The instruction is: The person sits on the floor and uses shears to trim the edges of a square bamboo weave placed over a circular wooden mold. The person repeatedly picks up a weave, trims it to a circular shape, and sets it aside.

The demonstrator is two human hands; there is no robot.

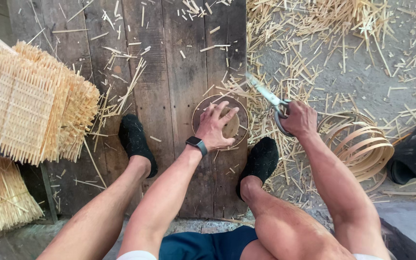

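Here, a round bamboo hoop (220,123) on the wooden planks (169,86) is pressed flat by the left hand (215,127), its grip spread open; scissors (270,98) are clasped in the right hand (298,119), blades parted slightly.

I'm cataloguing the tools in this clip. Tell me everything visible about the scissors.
The scissors are held in the right hand, fingers through dark handle loops. Their pale metal blades look shut or nearly so, slightly blurred, and point up-left, raised over the bamboo offcuts at the edge of the wooden boards. Only the right hand touches them.
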